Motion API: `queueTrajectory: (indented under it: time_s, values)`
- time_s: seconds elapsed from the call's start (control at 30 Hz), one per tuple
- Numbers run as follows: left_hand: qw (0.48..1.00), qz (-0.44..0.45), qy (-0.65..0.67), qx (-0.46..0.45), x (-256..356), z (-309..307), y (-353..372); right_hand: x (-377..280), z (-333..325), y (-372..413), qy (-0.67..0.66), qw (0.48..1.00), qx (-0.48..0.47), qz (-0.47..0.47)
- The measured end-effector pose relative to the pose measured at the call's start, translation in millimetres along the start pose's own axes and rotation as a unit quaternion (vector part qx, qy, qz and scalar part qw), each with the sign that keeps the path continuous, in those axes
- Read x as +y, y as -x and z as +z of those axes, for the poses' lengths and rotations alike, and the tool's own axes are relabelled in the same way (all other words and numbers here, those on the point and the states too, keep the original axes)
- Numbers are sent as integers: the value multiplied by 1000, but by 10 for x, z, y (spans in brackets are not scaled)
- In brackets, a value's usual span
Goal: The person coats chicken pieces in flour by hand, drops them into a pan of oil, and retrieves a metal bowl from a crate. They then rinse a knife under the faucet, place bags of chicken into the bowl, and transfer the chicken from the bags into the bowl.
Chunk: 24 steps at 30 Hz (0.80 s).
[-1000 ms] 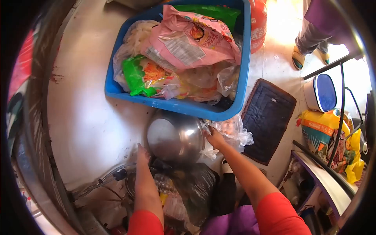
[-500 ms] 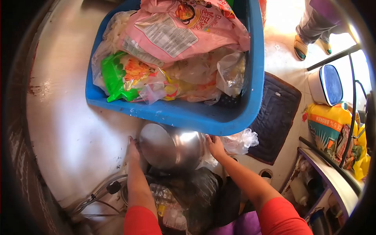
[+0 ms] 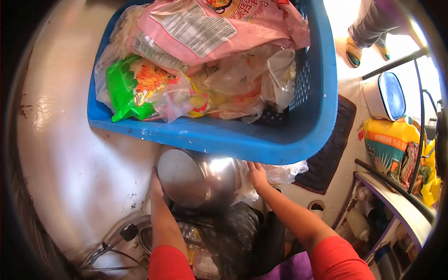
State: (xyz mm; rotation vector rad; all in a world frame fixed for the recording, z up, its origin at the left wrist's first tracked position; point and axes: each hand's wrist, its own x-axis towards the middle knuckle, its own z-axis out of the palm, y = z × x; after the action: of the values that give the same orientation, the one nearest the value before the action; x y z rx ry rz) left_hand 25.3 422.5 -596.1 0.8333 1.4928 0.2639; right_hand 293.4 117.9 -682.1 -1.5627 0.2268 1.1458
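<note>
Left hand (image 3: 157,183) and right hand (image 3: 257,175) grasp a metal pot (image 3: 198,178). Its round, flat end faces left, long axis running left to right.

One left hand (image 3: 157,182), one right hand (image 3: 256,176), two red sleeves (image 3: 170,263). One pot (image 3: 184,178), basket (image 3: 219,148), mat (image 3: 329,156), tub (image 3: 374,100), rice sack (image 3: 388,139), black bag (image 3: 235,228) and plug (image 3: 129,232). Two sandals (image 3: 353,52). One pink pack (image 3: 261,39), one green pack (image 3: 119,88). Clear bags (image 3: 279,79) — several, too overlapped to count.
</note>
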Motion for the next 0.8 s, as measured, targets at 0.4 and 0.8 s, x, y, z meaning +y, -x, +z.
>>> queueTrajectory:
  time_s: [0.4, 0.8]
  values:
    - [999, 16, 39, 29, -207, 52, 84, 824, 240, -570, 190, 962, 23, -194]
    - [998, 24, 42, 33, -263, 78, 311, -273, 23, 123, -169, 981, -76, 61]
